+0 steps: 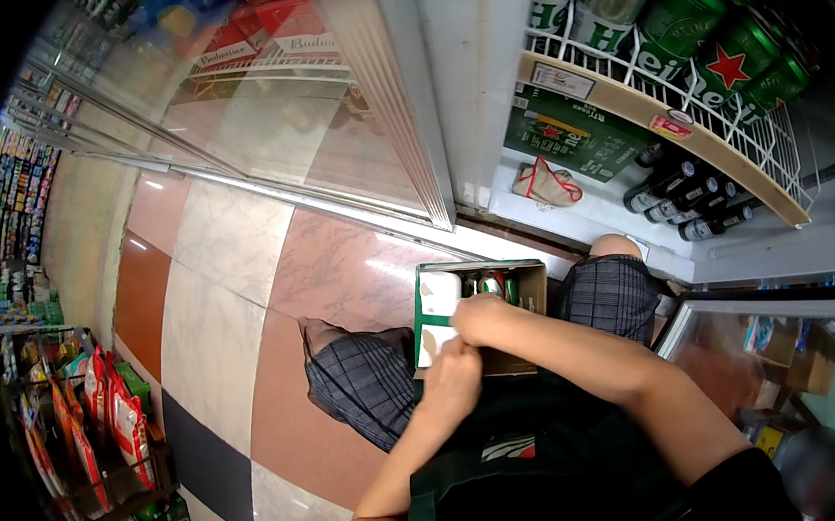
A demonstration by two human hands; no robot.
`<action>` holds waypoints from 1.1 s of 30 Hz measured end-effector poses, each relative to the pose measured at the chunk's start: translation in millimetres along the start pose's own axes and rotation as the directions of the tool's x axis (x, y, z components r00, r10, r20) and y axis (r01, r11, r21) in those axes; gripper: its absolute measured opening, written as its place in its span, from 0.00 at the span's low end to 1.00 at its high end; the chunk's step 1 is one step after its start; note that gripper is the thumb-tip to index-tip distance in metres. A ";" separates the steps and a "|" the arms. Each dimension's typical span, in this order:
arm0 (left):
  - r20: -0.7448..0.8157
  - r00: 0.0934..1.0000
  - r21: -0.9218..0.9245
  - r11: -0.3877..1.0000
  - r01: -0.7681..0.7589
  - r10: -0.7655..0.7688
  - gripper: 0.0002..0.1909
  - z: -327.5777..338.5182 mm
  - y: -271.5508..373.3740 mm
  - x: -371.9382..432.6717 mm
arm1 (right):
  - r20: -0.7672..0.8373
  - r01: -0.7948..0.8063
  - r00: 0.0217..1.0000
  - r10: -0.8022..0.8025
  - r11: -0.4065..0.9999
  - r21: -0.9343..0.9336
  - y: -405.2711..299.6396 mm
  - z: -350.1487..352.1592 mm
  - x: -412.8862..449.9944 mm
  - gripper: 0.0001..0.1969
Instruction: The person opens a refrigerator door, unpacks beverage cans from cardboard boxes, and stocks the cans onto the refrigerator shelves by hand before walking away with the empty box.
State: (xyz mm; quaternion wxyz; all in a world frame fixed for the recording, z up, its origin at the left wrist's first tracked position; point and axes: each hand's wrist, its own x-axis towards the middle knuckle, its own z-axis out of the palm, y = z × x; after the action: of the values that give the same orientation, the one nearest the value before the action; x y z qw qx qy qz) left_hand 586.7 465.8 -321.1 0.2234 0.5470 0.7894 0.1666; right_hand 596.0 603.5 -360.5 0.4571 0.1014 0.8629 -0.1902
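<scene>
Between my knees stands an opened green cardboard carton with several cans or bottles inside. My left hand is closed over the carton's near left part, close to a white inner flap. Touching or nearly touching it, my right hand is curled just above and to the right. Whether either hand grips a piece of the carton cannot be seen, since the fingers are hidden.
At the right is an open display fridge with green Heineken cans on a wire shelf, dark bottles and a crumpled cloth below. A glass door is at the upper left; a rack of red packets stands left.
</scene>
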 end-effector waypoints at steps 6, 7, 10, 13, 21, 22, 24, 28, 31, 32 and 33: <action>-0.150 0.982 0.192 0.978 -0.084 0.114 0.09 5.2 -10.1 -12.1 | 0.014 -0.550 0.778 0.629 0.669 0.499 36.1 85.1 136.7 0.32; -0.153 0.981 0.137 0.986 -0.097 0.118 0.11 -1.9 -7.1 -10.0 | 0.080 -0.565 0.688 0.721 0.462 0.684 47.9 97.5 152.4 0.30; -0.074 0.983 -0.004 0.985 -0.170 0.169 0.15 -13.2 -7.8 -11.2 | 0.222 -0.341 0.545 0.808 -0.028 0.940 69.0 118.3 180.8 0.29; -0.088 0.972 -0.099 0.969 -0.228 0.220 0.16 -17.4 -13.8 -9.3 | 0.174 -0.317 0.610 0.773 0.037 0.948 64.4 118.6 157.1 0.43; 0.064 0.963 -0.264 0.936 -0.235 0.260 0.05 -56.1 -27.9 26.5 | -0.369 0.123 0.625 0.688 0.380 0.917 35.3 66.0 14.3 0.37; 0.114 0.952 -0.222 0.941 -0.253 0.283 0.05 -63.8 -20.8 32.6 | -0.601 0.388 0.479 0.640 0.460 0.799 34.8 66.0 -15.7 0.37; 0.150 0.905 -0.122 0.916 -0.383 0.399 0.06 -59.9 -21.5 44.2 | -0.740 0.656 0.300 0.601 0.434 0.618 41.9 44.0 -86.1 0.37; 0.311 0.770 -0.039 0.817 -0.575 0.556 0.07 -12.6 -28.9 57.2 | -0.747 0.631 -0.254 0.614 0.691 0.353 84.2 15.5 -240.4 0.42; 0.554 0.675 0.076 0.778 -0.624 0.487 0.16 26.7 -32.4 76.2 | -0.533 0.210 -0.796 0.287 0.957 0.200 131.2 -0.7 -313.7 0.38; 0.620 0.679 0.225 0.740 -0.634 0.394 0.16 32.3 -32.1 76.4 | -0.482 0.040 -0.854 0.198 0.947 0.317 153.6 -3.5 -328.4 0.37; 0.669 0.685 0.363 0.676 -0.641 0.290 0.17 35.0 -29.9 78.4 | -0.406 -0.051 -0.901 0.151 0.894 0.446 183.1 -3.0 -340.6 0.36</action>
State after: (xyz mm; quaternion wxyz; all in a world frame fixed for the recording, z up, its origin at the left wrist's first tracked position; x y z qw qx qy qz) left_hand 558.2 529.6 -379.2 0.2161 0.8019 0.5227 -0.1925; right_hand 848.8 770.4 -120.3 -0.6762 0.4124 0.5952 0.1359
